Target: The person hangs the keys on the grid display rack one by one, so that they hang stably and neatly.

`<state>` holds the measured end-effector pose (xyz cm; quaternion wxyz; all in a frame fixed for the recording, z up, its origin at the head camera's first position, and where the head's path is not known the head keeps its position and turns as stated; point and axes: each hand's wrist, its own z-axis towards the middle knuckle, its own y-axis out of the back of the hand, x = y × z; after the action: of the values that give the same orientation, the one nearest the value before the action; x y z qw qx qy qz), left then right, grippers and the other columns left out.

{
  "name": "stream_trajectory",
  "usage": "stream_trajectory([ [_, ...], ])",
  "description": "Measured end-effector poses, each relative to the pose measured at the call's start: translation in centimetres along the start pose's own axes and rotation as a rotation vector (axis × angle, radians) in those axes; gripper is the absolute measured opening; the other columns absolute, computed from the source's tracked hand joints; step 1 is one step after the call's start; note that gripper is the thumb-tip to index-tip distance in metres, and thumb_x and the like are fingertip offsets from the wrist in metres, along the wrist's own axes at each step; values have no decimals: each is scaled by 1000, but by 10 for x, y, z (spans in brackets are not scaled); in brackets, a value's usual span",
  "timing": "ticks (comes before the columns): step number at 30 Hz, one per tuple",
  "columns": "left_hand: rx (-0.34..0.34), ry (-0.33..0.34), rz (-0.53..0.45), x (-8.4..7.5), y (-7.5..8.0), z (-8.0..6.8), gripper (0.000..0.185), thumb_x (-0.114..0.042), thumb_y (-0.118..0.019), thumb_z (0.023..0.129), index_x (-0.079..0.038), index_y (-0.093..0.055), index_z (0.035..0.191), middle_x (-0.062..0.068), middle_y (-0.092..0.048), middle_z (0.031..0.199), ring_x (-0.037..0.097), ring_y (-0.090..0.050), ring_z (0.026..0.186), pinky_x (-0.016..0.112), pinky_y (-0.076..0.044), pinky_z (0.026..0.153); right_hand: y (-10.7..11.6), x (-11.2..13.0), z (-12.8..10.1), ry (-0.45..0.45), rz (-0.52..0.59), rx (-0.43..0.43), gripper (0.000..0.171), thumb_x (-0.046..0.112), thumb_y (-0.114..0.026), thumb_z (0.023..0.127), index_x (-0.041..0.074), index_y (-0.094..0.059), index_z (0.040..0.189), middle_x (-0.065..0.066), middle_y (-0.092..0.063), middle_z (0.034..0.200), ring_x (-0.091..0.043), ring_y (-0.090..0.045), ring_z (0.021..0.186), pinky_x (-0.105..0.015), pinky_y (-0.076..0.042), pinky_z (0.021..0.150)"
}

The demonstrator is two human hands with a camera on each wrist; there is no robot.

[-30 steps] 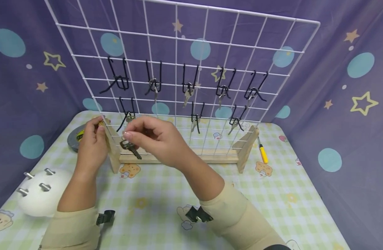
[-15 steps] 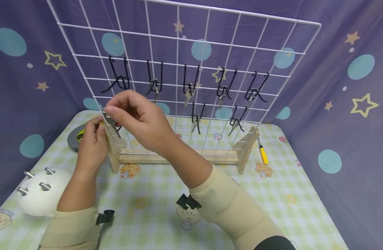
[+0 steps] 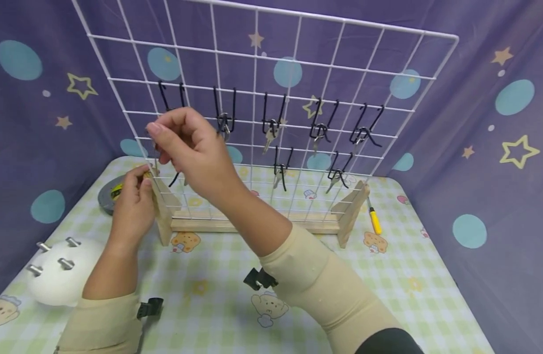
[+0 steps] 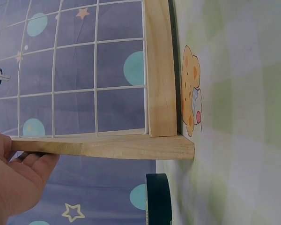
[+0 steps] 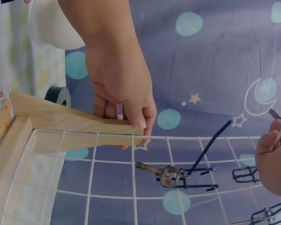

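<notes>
A white wire grid (image 3: 298, 64) stands in a wooden base (image 3: 254, 225) and carries two rows of black hooks. Keys hang from several hooks, such as one (image 3: 269, 136) in the upper row and one (image 5: 166, 175) low on the left. My right hand (image 3: 155, 135) is raised in front of the top-left hook (image 3: 170, 96) and pinches a small key (image 5: 277, 114), which its fingers mostly hide in the head view. My left hand (image 3: 140, 179) grips the base's left wooden foot (image 4: 107, 146), thumb and fingers wrapped round its top edge.
A grey tape roll (image 3: 106, 195) lies behind the left hand. A white dome with metal pegs (image 3: 59, 270) sits front left. A yellow-handled screwdriver (image 3: 375, 220) lies right of the base. Purple patterned cloth closes in three sides of the checked table.
My right hand has lifted the key from low near the base up and left to the top-left hook. The left hand has kept its hold on the wooden foot.
</notes>
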<state>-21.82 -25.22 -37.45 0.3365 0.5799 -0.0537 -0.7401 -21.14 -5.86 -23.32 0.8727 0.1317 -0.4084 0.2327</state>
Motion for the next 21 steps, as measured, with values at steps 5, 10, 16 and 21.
stream_trajectory([
  [5,-6,-9,-7,-1,-2,0,45,-31,-30,107,-15,-37,149,18,-52,138,33,-49,122,50,-36,104,4,-12,2,-87,-72,-28,9,11,-54,101,3,-56,105,-8,-58,82,-17,-56,68,-26,-43,49],
  [10,-12,1,2,-1,-1,0,45,-31,-29,107,-15,-36,149,19,-51,140,35,-48,124,51,-35,106,9,-19,5,-132,-127,-41,11,16,-55,101,6,-58,106,-7,-61,85,-19,-60,69,-32,-49,52],
  [16,-6,-2,5,0,-1,0,46,-32,-29,107,-15,-36,149,18,-50,142,35,-47,126,52,-34,108,14,-28,10,-124,-145,-73,13,16,-56,101,4,-58,106,-10,-63,82,-23,-63,64,-34,-48,47],
  [21,3,5,10,0,0,-1,47,-33,-28,107,-16,-35,150,17,-49,144,35,-46,127,53,-34,108,16,-26,13,-128,-182,-92,13,14,-56,101,3,-58,106,-11,-64,81,-25,-65,63,-32,-47,46],
])
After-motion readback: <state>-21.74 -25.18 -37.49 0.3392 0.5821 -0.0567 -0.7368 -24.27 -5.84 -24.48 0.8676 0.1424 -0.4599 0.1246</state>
